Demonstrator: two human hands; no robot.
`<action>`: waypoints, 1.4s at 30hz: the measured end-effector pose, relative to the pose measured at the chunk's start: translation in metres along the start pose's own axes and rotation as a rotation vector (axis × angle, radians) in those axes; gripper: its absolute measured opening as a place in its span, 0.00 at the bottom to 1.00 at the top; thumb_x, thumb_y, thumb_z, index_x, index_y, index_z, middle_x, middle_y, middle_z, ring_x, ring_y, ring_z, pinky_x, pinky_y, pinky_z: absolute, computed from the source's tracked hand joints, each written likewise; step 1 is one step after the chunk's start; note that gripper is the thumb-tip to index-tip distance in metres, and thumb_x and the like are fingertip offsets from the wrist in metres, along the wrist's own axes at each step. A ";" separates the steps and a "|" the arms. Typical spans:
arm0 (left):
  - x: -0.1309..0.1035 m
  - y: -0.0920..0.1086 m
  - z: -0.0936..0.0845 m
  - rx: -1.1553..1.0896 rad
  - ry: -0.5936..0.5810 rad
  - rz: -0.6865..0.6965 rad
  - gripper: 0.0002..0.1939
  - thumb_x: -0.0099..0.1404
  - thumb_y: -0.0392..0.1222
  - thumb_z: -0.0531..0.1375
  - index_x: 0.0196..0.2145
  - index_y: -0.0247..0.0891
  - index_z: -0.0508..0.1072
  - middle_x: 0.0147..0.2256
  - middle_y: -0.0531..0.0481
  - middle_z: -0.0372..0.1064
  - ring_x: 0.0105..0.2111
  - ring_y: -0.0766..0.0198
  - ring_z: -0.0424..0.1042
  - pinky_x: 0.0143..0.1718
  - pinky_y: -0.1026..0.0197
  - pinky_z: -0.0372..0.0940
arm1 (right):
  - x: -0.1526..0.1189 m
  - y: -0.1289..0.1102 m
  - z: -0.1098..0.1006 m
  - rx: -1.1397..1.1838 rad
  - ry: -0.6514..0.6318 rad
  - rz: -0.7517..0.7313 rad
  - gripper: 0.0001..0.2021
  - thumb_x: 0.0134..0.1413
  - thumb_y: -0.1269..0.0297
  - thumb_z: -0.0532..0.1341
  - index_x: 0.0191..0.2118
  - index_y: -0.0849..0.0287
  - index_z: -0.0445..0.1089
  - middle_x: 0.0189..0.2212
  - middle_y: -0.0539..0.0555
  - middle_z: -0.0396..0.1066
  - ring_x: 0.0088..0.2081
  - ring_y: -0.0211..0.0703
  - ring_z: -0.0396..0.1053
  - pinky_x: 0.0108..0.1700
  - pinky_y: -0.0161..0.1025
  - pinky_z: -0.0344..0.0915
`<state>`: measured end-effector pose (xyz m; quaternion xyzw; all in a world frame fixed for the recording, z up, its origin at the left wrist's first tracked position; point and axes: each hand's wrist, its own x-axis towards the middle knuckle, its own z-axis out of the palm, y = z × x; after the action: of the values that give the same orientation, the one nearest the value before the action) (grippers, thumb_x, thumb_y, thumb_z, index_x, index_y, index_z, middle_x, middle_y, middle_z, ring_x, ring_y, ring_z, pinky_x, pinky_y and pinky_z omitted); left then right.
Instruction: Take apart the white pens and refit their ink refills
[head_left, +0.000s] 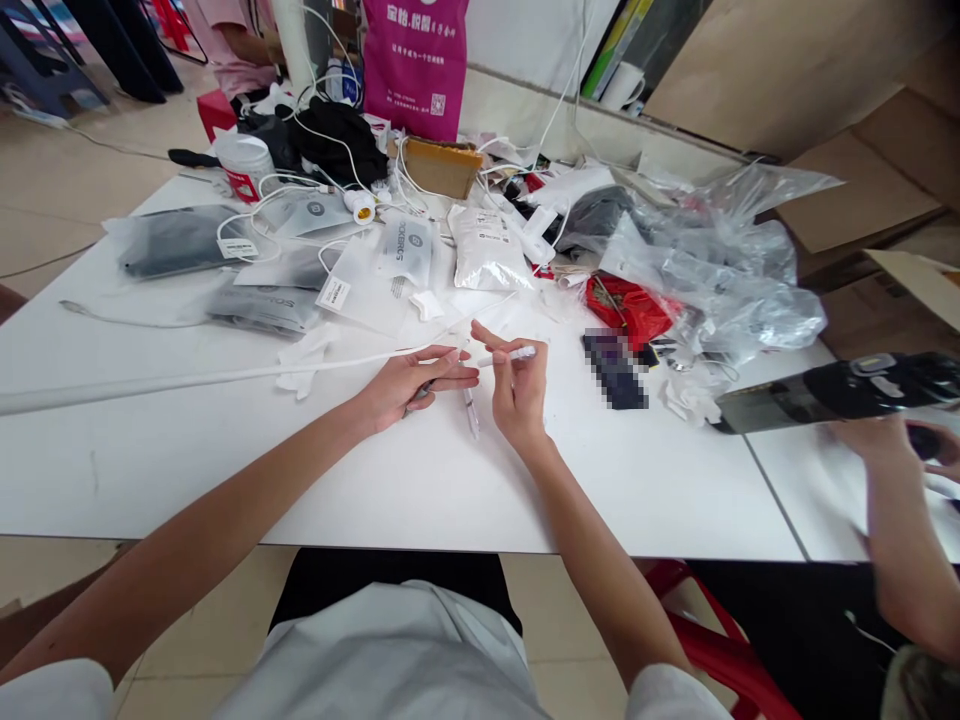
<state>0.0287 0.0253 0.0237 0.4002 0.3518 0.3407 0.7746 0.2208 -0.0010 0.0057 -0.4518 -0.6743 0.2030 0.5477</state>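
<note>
My left hand point(409, 388) is closed at the middle of the white table point(300, 470), with a small dark grey object point(420, 392) under its fingers, mostly hidden. Facing it, my right hand point(521, 390) grips a slim white pen point(523, 353) that points left toward the left fingertips. A second slim white pen-like piece point(471, 413) lies on the table between the hands. A long white cord point(187, 383) runs in from the left edge and passes just beyond my left hand; whether the fingers touch it, I cannot tell.
Grey packets point(262, 305), a white packet point(491, 250) and tangled cables cover the back. At right are a red bag point(630, 310), clear plastic point(712, 270), a pixelated dark rectangle point(616, 370) and a dark see-through bottle point(832, 390). A co-worker's arm point(900, 520) reaches in beyond.
</note>
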 end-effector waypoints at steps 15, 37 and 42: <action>0.001 -0.010 0.000 0.208 -0.098 0.017 0.28 0.64 0.61 0.74 0.52 0.38 0.83 0.49 0.31 0.83 0.47 0.45 0.85 0.22 0.61 0.38 | 0.002 -0.013 0.006 0.286 -0.021 0.204 0.17 0.75 0.42 0.55 0.44 0.49 0.57 0.51 0.59 0.84 0.51 0.50 0.82 0.50 0.51 0.77; 0.008 -0.017 -0.004 0.350 0.067 0.195 0.23 0.54 0.56 0.79 0.41 0.38 0.86 0.46 0.43 0.83 0.49 0.50 0.80 0.55 0.52 0.71 | 0.009 -0.001 0.004 0.338 -0.018 0.306 0.20 0.60 0.41 0.71 0.37 0.53 0.72 0.37 0.51 0.77 0.38 0.42 0.77 0.45 0.43 0.77; 0.009 -0.017 -0.008 0.411 0.049 0.219 0.21 0.62 0.60 0.74 0.40 0.39 0.86 0.37 0.45 0.83 0.34 0.60 0.77 0.40 0.58 0.71 | 0.009 0.002 0.002 0.346 -0.036 0.301 0.19 0.63 0.42 0.70 0.40 0.53 0.72 0.38 0.52 0.81 0.39 0.43 0.79 0.46 0.44 0.78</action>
<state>0.0303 0.0282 0.0035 0.5769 0.3870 0.3533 0.6266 0.2201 0.0075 0.0086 -0.4429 -0.5640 0.4031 0.5685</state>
